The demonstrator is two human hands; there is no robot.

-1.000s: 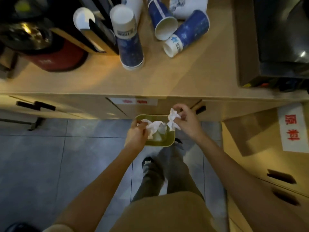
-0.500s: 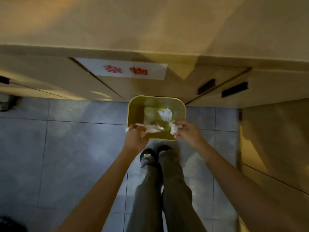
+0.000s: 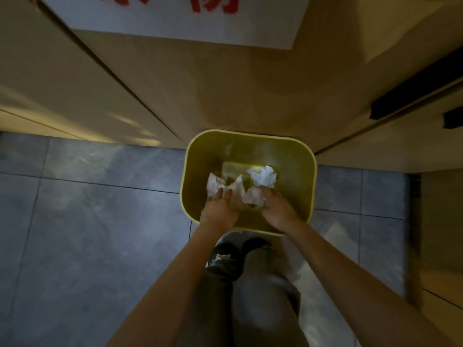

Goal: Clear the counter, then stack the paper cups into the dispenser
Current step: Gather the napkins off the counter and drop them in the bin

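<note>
Both of my hands reach down into a yellow-green waste bin (image 3: 307, 186) that stands on the floor against the cabinet. My left hand (image 3: 219, 209) has its fingers spread, and a crumpled white tissue (image 3: 215, 184) lies just past the fingertips. My right hand (image 3: 276, 209) is palm down, with a second crumpled tissue (image 3: 251, 196) against its thumb side; whether it grips that tissue is unclear. A third white wad (image 3: 263, 177) lies deeper in the bin. The paper cups, the dispenser and the countertop are out of view.
Beige cabinet fronts (image 3: 225, 91) with a white label in red characters (image 3: 175, 18) rise behind the bin. Dark slot handles (image 3: 411, 96) sit at the right. Grey floor tiles (image 3: 87, 221) spread to the left. My legs and shoes (image 3: 240, 251) are right below the bin.
The view has dropped from the countertop and cups down to the bin. Both hands carried tissues lower into the bin, and the left hand's fingers have opened.
</note>
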